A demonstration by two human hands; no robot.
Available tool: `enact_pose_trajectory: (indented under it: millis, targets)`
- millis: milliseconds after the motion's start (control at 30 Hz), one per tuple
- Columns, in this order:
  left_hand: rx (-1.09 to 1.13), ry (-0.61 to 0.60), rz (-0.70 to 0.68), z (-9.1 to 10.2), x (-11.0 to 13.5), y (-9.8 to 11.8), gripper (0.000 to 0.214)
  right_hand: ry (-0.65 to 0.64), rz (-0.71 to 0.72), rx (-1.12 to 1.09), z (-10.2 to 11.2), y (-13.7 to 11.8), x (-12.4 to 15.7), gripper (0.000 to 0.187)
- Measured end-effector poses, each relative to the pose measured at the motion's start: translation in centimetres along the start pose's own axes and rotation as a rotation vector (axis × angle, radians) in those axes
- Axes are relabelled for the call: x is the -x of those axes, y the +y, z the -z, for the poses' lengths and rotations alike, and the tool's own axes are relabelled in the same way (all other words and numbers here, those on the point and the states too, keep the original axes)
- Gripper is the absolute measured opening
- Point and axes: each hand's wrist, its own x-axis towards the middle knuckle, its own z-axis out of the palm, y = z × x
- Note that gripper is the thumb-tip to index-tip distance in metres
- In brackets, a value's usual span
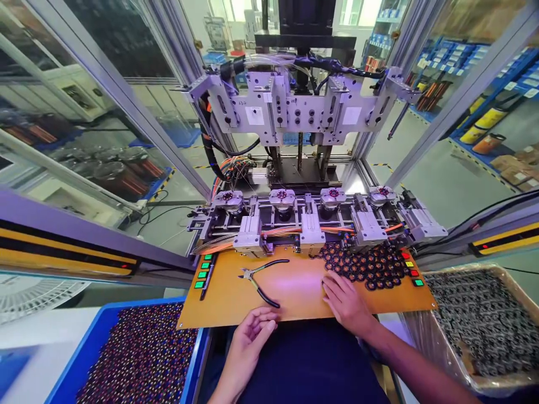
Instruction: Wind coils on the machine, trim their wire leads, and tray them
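My left hand [252, 336] is at the front edge of the orange worktop [295, 292], fingers loosely curled and thumb apart from them, with nothing visible in it. Just beyond its fingertips lie wire cutters [248, 274] with black handles, spread apart on the worktop. Over the right part of the worktop, my right hand [347, 300] has its fingers drawn together. A small dark edge shows at its fingertips, too little to name. Close beside that hand spreads a cluster of small round black parts [370, 266] with copper-coloured centres.
A machine with several round fixtures [282, 197] stands behind the worktop, under a metal plate [298, 112]. Green buttons [202, 275] and a pen-like black stick [207, 281] are at left. A blue bin [95, 331] of small parts and a plastic-lined box [463, 365] flank the worktop.
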Motion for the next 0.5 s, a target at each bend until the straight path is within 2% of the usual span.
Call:
enact_pose_trajectory:
  millis: [167, 267, 400, 500]
  targets:
    - [-0.002, 0.015, 0.015, 1.0, 0.0, 0.1, 0.042, -0.007, -0.03, 0.069, -1.6, 1.5, -2.6, 0.028]
    - [0.012, 0.068, 0.013, 2.0, 0.3, -0.1, 0.043, 0.025, -0.072, 0.088, -2.0, 1.5, -3.0, 0.031]
    - [0.049, 0.17, 0.007, 3.0, 1.0, -0.6, 0.041, 0.064, -0.032, 0.024, -2.1, -1.0, -3.3, 0.035]
    - [0.09, 0.203, 0.019, 3.2, 1.5, -0.7, 0.042, 0.023, 0.063, -0.065, -3.4, -3.6, -5.1, 0.054]
